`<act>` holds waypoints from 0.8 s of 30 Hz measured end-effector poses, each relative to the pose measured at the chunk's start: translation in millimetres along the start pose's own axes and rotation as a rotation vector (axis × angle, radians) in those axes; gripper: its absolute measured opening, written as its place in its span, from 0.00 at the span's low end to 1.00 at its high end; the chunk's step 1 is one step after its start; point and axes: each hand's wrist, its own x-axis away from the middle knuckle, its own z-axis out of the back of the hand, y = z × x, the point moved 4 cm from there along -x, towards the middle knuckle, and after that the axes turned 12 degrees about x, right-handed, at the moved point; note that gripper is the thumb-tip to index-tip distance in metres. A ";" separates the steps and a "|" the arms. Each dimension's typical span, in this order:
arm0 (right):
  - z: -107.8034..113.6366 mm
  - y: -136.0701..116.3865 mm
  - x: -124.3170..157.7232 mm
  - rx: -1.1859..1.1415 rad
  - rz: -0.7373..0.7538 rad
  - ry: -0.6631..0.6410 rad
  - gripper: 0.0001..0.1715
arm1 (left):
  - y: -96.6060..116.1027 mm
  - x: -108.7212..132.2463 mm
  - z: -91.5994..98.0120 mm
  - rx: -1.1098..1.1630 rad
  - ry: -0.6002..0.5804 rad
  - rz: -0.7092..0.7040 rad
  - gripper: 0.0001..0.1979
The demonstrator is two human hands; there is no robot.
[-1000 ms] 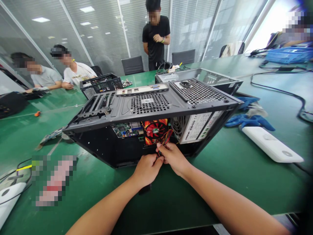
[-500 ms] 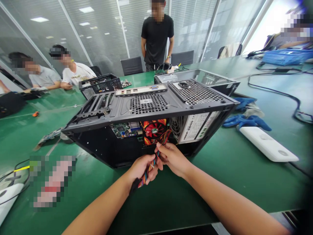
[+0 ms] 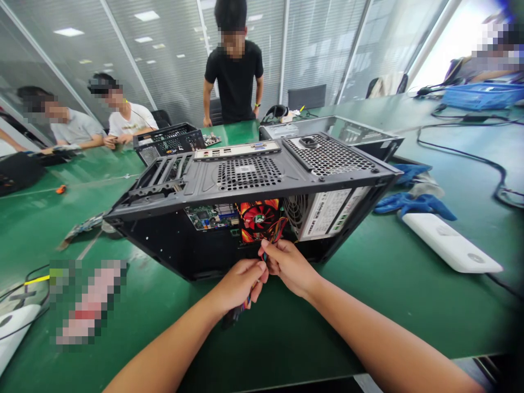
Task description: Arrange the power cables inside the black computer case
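A black computer case [image 3: 229, 180] lies on its side on the green table [image 3: 368, 295], its open side facing me. Inside show a red cooling fan [image 3: 259, 216], a motherboard [image 3: 207, 215] and a grey power supply [image 3: 323, 210]. A bundle of coloured wires [image 3: 273, 232] runs out from beside the fan. My left hand [image 3: 239, 284] is closed around the lower part of the bundle, whose end hangs below the fist. My right hand [image 3: 289, 265] pinches the same wires just in front of the case's lower edge.
A second open case [image 3: 347, 131] stands behind, and a black perforated case [image 3: 167, 143] at back left. Blue cloth [image 3: 413, 202] and a white flat device [image 3: 448, 243] lie to the right. Cables [image 3: 470, 155] cross the far right. Two seated people and one standing person are at the far side.
My left hand turned and closed over the wire bundle, hiding most of the strands it showed half a second ago. The standing person stepped left and leaned on the table.
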 end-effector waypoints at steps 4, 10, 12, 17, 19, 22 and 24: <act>-2.6 -2.1 2.0 -0.127 -0.075 -0.084 0.24 | -1.9 -6.0 0.7 0.246 -0.140 0.032 0.24; -2.8 0.9 1.3 -0.141 -0.088 -0.086 0.25 | -2.8 -2.5 -0.3 0.111 -0.069 0.001 0.24; -1.8 2.8 -0.1 -0.116 -0.051 -0.051 0.24 | -0.5 1.6 0.3 -0.027 0.039 -0.044 0.22; -1.5 5.4 -1.5 -0.107 -0.014 -0.051 0.24 | -0.2 3.1 1.5 -0.036 0.088 -0.045 0.20; -2.6 5.2 -1.1 -0.120 -0.026 -0.095 0.23 | -4.9 -0.2 0.3 0.178 -0.037 0.019 0.21; -3.1 3.9 -0.1 -0.123 -0.034 -0.118 0.23 | -9.8 -2.3 -2.5 0.565 -0.226 0.121 0.20; -3.4 2.7 0.7 -0.113 -0.033 -0.123 0.24 | -10.7 -0.8 -5.1 0.731 -0.316 0.183 0.19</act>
